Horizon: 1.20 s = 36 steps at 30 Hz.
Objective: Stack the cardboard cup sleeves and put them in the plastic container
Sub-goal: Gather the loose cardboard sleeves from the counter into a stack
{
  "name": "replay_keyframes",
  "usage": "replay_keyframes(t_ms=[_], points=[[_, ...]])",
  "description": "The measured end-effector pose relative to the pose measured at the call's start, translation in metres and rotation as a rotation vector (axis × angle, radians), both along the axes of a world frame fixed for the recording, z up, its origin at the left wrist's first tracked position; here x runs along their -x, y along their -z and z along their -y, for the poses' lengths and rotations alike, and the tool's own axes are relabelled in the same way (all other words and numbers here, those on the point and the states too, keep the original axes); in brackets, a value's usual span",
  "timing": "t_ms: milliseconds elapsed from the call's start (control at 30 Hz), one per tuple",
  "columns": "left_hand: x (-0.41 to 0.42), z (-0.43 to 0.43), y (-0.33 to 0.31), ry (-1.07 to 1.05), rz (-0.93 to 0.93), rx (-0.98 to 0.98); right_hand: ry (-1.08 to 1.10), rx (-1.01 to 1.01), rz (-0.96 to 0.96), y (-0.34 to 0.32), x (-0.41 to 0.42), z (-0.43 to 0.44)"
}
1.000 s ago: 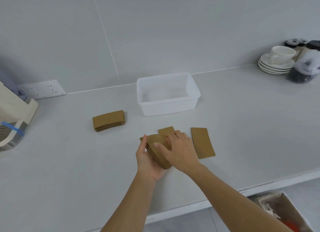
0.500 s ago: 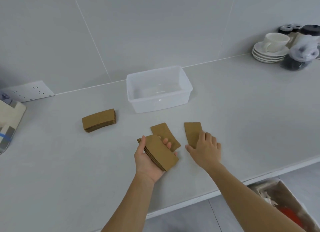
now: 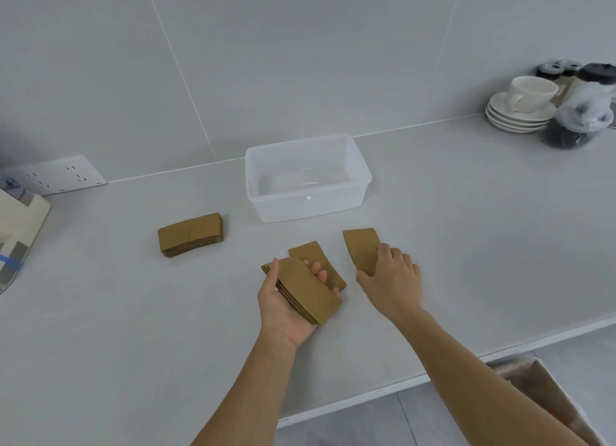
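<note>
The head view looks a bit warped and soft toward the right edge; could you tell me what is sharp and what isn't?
Head view: wide-angle bending bows the wall tile seams and countertop edge; the plastic container, both hands and the sleeves are sharp; the jars far right are smeared; lighting is soft, shadows faint, with one small glint on the container wall.

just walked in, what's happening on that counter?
A person is gathering cardboard cup sleeves. The left hand holds a small stack of sleeves in its grip, above a loose sleeve lying on the counter. The right hand rests on another single sleeve. A finished stack sits to the left. The plastic container holds no sleeves.
</note>
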State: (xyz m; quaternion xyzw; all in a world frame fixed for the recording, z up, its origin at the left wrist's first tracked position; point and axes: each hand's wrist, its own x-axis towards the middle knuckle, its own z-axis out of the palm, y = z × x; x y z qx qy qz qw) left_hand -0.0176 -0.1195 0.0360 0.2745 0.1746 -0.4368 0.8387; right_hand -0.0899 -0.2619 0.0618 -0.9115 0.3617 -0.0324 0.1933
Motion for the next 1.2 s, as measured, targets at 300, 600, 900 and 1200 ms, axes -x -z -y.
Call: replay_keyframes(t_ms=[300,600,900,1200], points=[[-0.006,-0.013,-0.010,-0.044,0.022,0.054,-0.276,-0.216,0.180,-0.024,-0.021,-0.047],[-0.011,-0.038,-0.010,-0.142,0.053,0.021,-0.559,-0.247,0.116,-0.018,-0.026,-0.084],[-0.014,-0.053,-0.001,-0.157,0.007,-0.021,-0.666,-0.273,0.041,-0.008,-0.034,-0.090],[-0.021,-0.055,-0.003,-0.209,-0.006,-0.008,-0.426,-0.251,0.135,-0.019,-0.052,-0.067]])
